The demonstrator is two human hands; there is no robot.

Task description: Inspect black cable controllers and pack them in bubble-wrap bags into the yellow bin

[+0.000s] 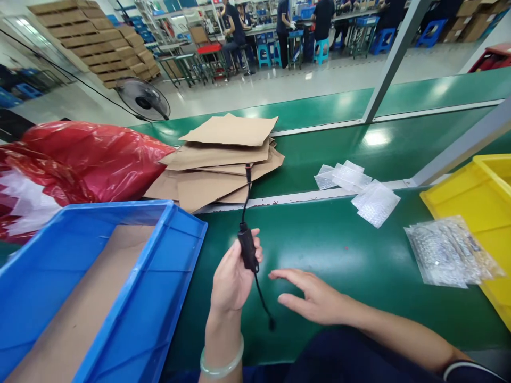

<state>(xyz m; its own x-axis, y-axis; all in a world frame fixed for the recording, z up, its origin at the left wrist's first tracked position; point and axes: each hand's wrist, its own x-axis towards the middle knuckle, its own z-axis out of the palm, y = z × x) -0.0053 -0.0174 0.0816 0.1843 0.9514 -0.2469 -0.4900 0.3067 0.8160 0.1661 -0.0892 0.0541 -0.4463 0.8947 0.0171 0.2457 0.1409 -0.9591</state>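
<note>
Your left hand grips the black cable module; keep its cord untangled. Your right hand hovers spread, empty.

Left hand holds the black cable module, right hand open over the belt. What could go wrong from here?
1. Only the left hand grips the black inline module. The right hand is open and off it, so it may slip onto the green belt.
2. The lower plug end dangles free below the hand and might snag.
3. The upper cable points toward the cardboard sheets. Contact is unclear, but it could catch one.
</note>
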